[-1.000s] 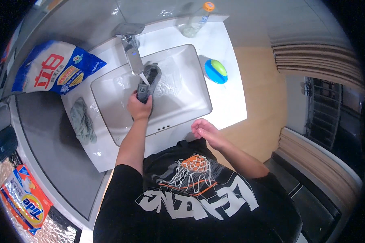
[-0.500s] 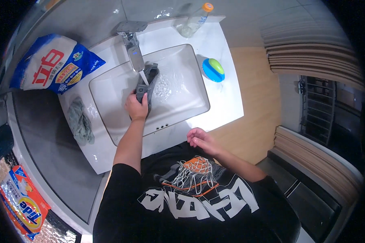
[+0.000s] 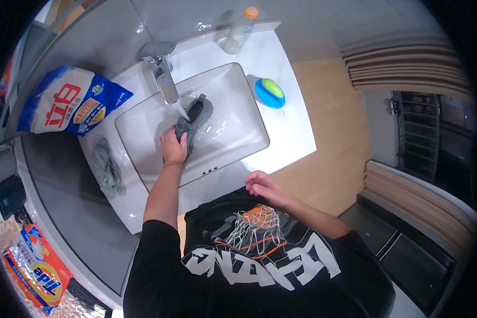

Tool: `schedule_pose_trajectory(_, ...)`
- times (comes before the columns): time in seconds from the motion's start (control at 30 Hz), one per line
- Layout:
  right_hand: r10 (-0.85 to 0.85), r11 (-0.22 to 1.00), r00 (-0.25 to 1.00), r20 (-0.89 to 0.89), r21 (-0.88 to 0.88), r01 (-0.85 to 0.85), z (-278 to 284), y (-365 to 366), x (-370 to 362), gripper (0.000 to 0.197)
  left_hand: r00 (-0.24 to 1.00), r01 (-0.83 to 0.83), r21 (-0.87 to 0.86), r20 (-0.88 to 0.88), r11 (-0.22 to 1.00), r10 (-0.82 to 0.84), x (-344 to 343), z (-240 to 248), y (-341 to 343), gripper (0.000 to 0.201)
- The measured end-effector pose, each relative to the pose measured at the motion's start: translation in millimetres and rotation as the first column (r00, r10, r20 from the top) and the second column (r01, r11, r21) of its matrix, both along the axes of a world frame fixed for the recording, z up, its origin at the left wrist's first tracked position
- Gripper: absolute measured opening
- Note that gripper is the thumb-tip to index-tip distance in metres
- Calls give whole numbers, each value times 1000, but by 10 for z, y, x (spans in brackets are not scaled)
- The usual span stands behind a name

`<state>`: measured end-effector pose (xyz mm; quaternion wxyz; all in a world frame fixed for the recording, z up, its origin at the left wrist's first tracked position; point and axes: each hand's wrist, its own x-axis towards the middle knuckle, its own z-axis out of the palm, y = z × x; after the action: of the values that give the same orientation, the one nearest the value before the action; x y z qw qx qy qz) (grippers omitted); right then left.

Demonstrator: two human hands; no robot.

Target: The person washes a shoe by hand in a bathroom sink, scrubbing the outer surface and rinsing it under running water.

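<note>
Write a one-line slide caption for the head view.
Left hand holds grey cloth under running tap in sink.

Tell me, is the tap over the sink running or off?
Running: a thin stream falls from the faucet onto the grey cloth that the left hand holds in the sink.

The faucet (image 3: pixel 163 74) overhangs the sink (image 3: pixel 238 151) at 11 o'clock, crowding the grey shoe (image 3: pixel 196 119). The basin's 4 o'clock half lies open. A soap dish (image 3: pixel 270 93) blocks the 2 o'clock rim.
</note>
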<state>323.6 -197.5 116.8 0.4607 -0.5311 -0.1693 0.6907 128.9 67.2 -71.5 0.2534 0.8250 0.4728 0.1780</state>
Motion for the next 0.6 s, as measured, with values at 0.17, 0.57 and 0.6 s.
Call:
schedule_pose_trajectory(0.17,28,1000,1000,-1,-9,-28,-84,27,167,28,1000,-17,-3,8,1000,17,35,61,-26,42)
schedule_pose_trajectory(0.57,104,995,984,144,-14,-103,-24,217,379,28,999,-15,128,-49,992,21,61,211,-65,43)
schedule_pose_trajectory(0.6,96,995,984,148,-10,-95,-20,193,343,28,1000,-22,115,-18,993,24,72,228,-71,43)
